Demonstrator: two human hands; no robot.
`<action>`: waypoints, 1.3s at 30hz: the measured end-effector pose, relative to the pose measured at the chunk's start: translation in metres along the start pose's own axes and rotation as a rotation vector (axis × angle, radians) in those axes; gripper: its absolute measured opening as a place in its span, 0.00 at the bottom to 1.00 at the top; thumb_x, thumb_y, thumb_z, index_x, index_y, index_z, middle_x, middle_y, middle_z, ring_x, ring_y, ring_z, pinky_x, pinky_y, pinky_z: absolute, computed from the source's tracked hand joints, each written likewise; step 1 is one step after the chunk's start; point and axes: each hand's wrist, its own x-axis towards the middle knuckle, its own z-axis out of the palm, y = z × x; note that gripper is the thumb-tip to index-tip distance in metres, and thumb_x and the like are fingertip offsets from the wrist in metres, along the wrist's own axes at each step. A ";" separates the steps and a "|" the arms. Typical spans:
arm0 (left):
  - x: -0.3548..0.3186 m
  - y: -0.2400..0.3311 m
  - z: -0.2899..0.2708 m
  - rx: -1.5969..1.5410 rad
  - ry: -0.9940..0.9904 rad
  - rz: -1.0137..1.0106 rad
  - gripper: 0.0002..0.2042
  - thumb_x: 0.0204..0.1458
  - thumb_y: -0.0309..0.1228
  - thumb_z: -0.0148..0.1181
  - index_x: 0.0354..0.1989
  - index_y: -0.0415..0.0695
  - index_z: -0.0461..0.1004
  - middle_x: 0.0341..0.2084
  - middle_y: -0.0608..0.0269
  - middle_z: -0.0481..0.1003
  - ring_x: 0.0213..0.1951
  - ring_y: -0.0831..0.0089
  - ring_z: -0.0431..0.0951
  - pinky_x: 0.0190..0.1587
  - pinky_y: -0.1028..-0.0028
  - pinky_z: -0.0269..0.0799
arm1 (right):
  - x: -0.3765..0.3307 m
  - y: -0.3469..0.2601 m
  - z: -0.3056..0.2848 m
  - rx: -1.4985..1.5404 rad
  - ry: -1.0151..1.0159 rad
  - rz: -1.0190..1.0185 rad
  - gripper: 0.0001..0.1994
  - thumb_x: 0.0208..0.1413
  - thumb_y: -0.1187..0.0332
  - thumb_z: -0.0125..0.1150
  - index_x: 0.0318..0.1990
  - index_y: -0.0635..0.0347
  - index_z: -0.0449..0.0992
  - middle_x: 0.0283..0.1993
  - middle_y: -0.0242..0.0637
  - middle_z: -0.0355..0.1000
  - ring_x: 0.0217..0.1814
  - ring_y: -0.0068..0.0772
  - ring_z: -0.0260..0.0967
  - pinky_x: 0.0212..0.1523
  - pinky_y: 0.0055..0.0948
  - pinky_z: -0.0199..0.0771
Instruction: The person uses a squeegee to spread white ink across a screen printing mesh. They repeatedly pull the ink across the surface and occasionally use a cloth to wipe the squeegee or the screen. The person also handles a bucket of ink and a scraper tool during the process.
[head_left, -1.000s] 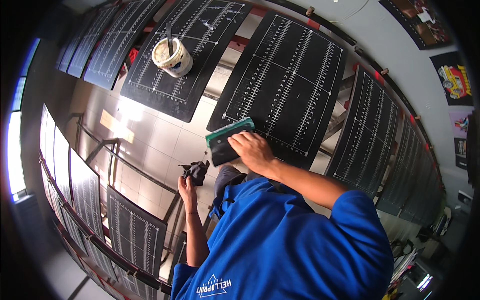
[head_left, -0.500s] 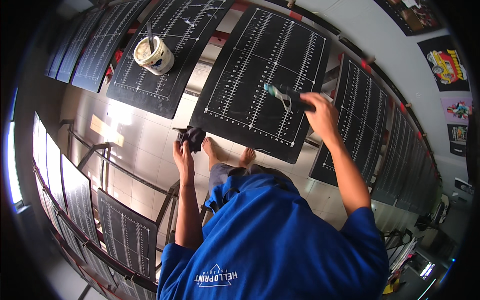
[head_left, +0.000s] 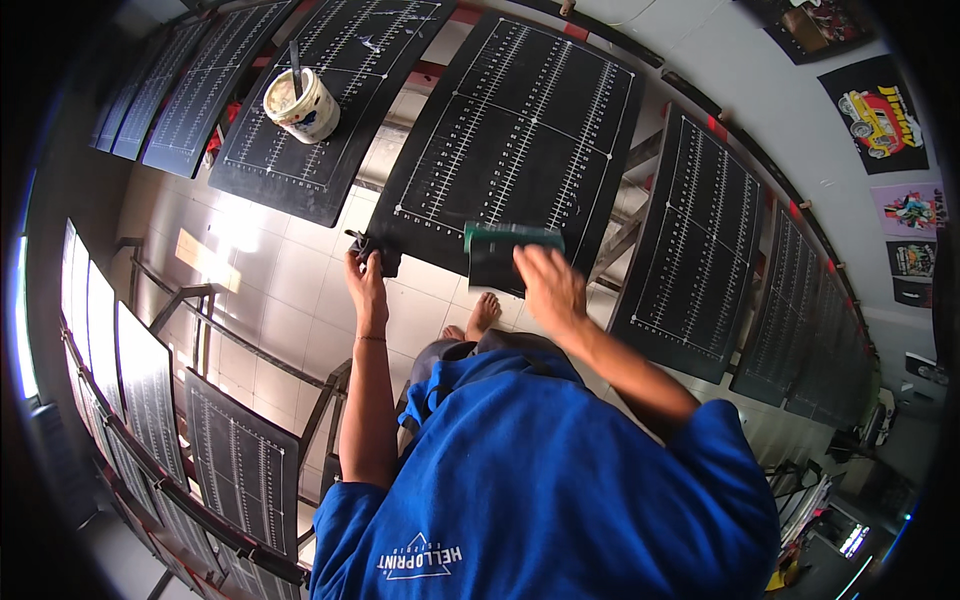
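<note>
One black squeegee [head_left: 498, 264], green-edged

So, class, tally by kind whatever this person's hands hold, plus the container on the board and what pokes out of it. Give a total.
Squeegee, in the right hand: 1
Cloth, in the left hand: 1
Tub: 1
Stick: 1
Total: 4

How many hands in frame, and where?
2. Left hand: beside the near left corner of the big middle board, holding a dark cloth. Right hand: at that board's near edge, holding a green-edged scraper. No others show.
</note>
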 end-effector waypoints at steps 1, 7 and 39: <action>0.000 0.000 0.000 -0.019 -0.009 -0.011 0.13 0.60 0.31 0.60 0.49 0.38 0.68 0.39 0.62 0.71 0.36 0.79 0.68 0.38 0.77 0.67 | -0.021 -0.011 -0.003 0.003 -0.030 -0.018 0.19 0.53 0.75 0.55 0.54 0.61 0.76 0.47 0.33 0.71 0.47 0.39 0.71 0.44 0.37 0.78; -0.004 -0.011 0.006 -0.046 0.069 -0.010 0.16 0.59 0.33 0.61 0.49 0.37 0.67 0.39 0.61 0.71 0.35 0.77 0.69 0.39 0.76 0.68 | -0.099 -0.005 -0.053 0.067 -0.267 -0.036 0.19 0.49 0.75 0.57 0.52 0.58 0.78 0.52 0.31 0.74 0.54 0.39 0.72 0.51 0.36 0.76; -0.165 -0.022 0.150 0.059 0.088 0.071 0.10 0.58 0.28 0.56 0.45 0.37 0.71 0.35 0.66 0.73 0.36 0.79 0.70 0.40 0.76 0.68 | -0.009 0.162 -0.070 0.560 0.013 0.292 0.17 0.46 0.71 0.65 0.47 0.53 0.80 0.45 0.35 0.78 0.44 0.42 0.79 0.46 0.38 0.80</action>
